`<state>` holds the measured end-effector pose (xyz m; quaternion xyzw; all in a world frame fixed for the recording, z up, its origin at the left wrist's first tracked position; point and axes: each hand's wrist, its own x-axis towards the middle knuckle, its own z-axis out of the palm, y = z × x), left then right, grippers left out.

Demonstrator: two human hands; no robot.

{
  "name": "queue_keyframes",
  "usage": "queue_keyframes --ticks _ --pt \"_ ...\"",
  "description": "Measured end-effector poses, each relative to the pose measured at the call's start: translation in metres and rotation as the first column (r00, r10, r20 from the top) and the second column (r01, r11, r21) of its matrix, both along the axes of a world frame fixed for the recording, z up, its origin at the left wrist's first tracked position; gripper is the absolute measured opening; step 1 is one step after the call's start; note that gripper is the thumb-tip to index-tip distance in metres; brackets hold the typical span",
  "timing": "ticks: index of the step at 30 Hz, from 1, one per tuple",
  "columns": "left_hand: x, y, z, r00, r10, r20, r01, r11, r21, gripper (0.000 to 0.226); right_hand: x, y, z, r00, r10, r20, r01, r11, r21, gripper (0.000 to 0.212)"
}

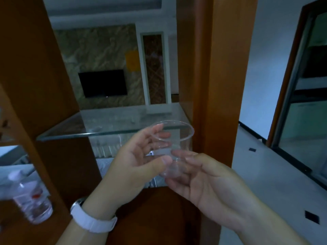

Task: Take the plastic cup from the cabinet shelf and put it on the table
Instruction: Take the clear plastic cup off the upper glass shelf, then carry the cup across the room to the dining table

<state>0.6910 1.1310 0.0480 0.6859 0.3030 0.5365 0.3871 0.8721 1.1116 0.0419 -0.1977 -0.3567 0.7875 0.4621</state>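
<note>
A clear plastic cup [178, 138] is held upright in the air just in front of the glass cabinet shelf [74, 133]. My left hand [136, 161] grips its left side, fingers around the wall and thumb near the base. My right hand [200, 177] touches the cup's lower part and base from the right, with fingertips on it. A white watch band sits on my left wrist. No table is in view.
The wooden cabinet frame [212, 85] rises on the right and another wooden panel on the left. A clear bottle with a white cap [30, 197] stands at the lower left. Beyond the shelf hangs a dark TV. A white tiled floor lies to the right.
</note>
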Motion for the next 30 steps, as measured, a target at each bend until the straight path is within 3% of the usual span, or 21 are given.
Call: queue_keyframes --ticks 4,16,21,26,30 --pt "-0.008 -0.006 -0.026 1.0 0.007 -0.007 -0.007 0.998 -0.06 0.066 -0.007 -0.003 -0.025 1.0 0.005 -0.001 -0.005 0.995 -0.102 0.051" --pt "-0.056 -0.005 -0.084 0.995 -0.099 0.022 0.102 0.978 -0.185 0.065 -0.061 -0.018 -0.075 0.994 -0.112 0.017 0.114 0.973 -0.2 0.063" --pt "-0.088 -0.003 -0.101 0.98 -0.2 -0.005 0.196 0.965 -0.177 0.054 -0.093 -0.034 -0.095 0.981 -0.192 -0.027 0.18 0.953 -0.245 0.061" --pt "-0.107 -0.007 -0.124 0.949 -0.315 0.018 0.313 0.934 -0.172 0.058 -0.119 -0.062 -0.112 0.943 -0.324 -0.079 0.286 0.907 -0.31 0.037" --pt "-0.11 -0.017 -0.144 0.898 -0.44 -0.005 0.43 0.879 -0.204 0.06 -0.139 -0.092 -0.125 0.861 -0.507 -0.036 0.454 0.799 -0.394 0.037"
